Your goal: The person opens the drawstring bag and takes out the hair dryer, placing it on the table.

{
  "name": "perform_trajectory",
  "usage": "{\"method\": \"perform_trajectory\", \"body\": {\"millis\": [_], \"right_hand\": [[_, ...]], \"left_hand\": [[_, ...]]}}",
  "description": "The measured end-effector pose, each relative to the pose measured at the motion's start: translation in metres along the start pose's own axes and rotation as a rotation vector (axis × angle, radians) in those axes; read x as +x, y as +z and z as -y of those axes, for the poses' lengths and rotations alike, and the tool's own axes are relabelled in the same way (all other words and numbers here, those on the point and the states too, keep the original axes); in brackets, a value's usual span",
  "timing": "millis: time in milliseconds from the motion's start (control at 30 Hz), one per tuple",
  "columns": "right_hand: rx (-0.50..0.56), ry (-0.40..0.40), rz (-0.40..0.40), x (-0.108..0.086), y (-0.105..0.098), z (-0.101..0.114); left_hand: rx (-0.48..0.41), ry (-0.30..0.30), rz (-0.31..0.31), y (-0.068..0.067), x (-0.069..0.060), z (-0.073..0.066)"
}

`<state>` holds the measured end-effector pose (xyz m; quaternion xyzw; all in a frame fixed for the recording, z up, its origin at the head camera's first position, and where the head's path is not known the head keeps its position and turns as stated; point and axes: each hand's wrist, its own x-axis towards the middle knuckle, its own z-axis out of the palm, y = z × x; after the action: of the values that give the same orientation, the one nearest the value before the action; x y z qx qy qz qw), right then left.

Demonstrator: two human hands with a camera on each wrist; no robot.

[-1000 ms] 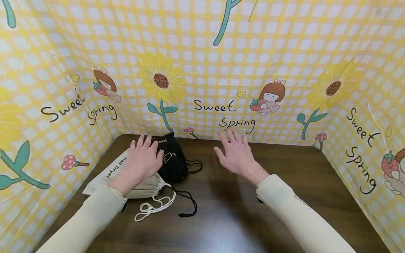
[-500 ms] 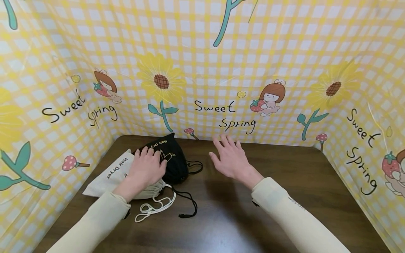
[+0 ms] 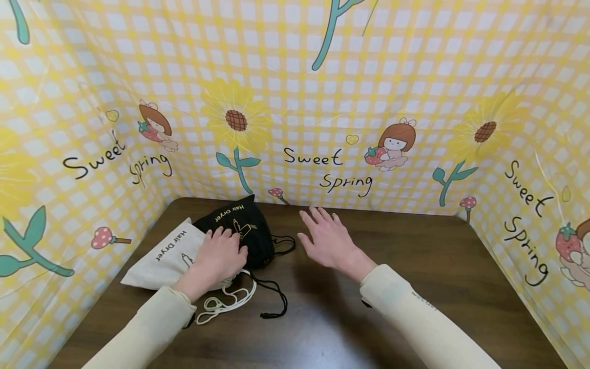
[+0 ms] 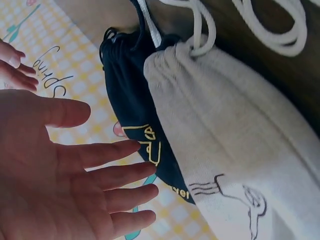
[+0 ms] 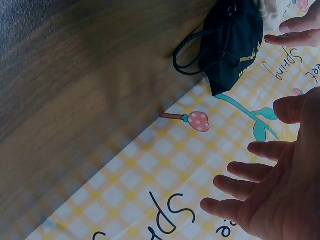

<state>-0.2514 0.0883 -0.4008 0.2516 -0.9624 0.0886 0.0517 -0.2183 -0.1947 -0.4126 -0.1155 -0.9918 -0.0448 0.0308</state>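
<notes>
On the left of the table lie two drawstring bags printed "Hair Dryer": a white one (image 3: 159, 256) in front and a black one (image 3: 258, 228) behind it. My left hand (image 3: 218, 259) hovers over the place where they meet, palm down, fingers extended and holding nothing. In the left wrist view, a gap shows between that hand (image 4: 75, 175) and both bags. My right hand (image 3: 329, 238) is above the table to the right of the black bag, fingers spread and holding nothing. The white bag's gathered mouth is partly hidden by my left hand in the head view.
A white cord (image 3: 221, 307) and a black cord (image 3: 276, 302) trail from the bags over the dark wooden table (image 3: 415, 287). Yellow checked cloth (image 3: 295, 102) printed with flowers and "Sweet Spring" walls in the back and both sides.
My left hand has moved right and toward me, uncovering more of both bags' print. My right hand has shifted left and slightly nearer. The bags have stayed in place.
</notes>
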Motion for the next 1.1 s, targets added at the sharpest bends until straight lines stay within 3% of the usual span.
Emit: {"method": "perform_trajectory", "body": {"millis": [300,633,1100], "right_hand": [[0.015,-0.017,0.029,0.000,0.005,0.007],[0.102,-0.024,0.069,-0.002,0.014,0.007],[0.071,-0.043,0.107,-0.004,0.027,0.011]], "left_hand": [[0.031,0.008,0.017,0.006,-0.003,-0.004],[0.026,0.018,0.045,0.016,0.000,-0.007],[0.015,-0.008,0.080,0.023,0.006,-0.012]]}}
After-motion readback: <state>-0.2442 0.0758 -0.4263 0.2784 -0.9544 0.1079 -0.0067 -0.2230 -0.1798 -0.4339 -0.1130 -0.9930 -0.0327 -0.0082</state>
